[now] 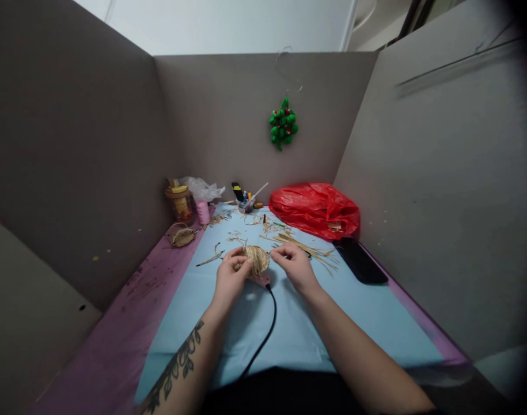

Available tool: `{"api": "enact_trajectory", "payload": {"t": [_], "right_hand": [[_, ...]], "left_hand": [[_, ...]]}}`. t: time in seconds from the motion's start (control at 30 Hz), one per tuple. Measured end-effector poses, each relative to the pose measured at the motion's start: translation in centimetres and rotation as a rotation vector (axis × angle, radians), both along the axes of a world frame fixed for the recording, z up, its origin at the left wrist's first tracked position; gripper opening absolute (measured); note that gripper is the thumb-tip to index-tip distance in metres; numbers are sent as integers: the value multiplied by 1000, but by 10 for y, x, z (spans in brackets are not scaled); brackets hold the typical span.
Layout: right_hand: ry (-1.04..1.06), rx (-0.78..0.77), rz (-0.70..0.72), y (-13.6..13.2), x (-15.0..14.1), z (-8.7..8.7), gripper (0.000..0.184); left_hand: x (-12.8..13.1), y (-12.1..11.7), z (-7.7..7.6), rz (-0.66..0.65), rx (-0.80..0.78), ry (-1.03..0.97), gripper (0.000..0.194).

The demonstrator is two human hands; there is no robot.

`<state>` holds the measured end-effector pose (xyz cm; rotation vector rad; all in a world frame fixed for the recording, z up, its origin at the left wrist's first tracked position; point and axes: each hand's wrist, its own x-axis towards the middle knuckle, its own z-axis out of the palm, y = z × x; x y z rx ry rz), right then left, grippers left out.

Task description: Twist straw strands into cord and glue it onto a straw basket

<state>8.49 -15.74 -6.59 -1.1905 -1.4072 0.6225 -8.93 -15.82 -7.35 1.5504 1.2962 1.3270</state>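
A small rounded piece of woven straw (258, 260) is in my left hand (232, 275), whose fingers and thumb close on its left side. My right hand (294, 266) is just to the right of the piece, thumb and forefinger pinched together at its edge. Whatever lies in that pinch is too small to make out. Under the straw piece shows part of a pinkish device (261, 280), from which a black cable (272, 323) curves toward me.
Loose straw strips (310, 249) and scraps lie on the blue cover (367, 317). A black phone-like slab (360, 261) and a red plastic bag (313, 207) are at right. A jar (181, 206), a pink bottle (203, 213) and another straw piece (181, 237) stand left. Grey partitions (246, 115) enclose the table.
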Motion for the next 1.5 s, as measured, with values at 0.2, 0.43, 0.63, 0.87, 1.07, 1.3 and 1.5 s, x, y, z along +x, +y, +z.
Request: {"api": "enact_trajectory", "payload": {"t": [0.2,0.43,0.63,0.87,1.07,1.3,1.5], "right_hand": [[-165,-39,96,-10,-16,9,10],[-178,-48,96,-9,-18,5,11],[-250,0,102,-10,-19,7,14],[-281,34,122,-13,-21,4,15],[-103,-28,109,-9,-16,5,12],[6,-79,119,-4,-11,1,17],[5,-95,127,-5,-13,3,16]], "left_hand": [[1,-1,2,-23,14,14,16],[1,0,0,-38,5,-12,17],[1,2,-6,-95,-62,-128,18],[2,0,-6,-94,-70,-131,22],[3,-2,1,-53,2,-53,19],[6,-7,7,-31,117,60,13],[6,-5,4,-51,129,52,11]]}}
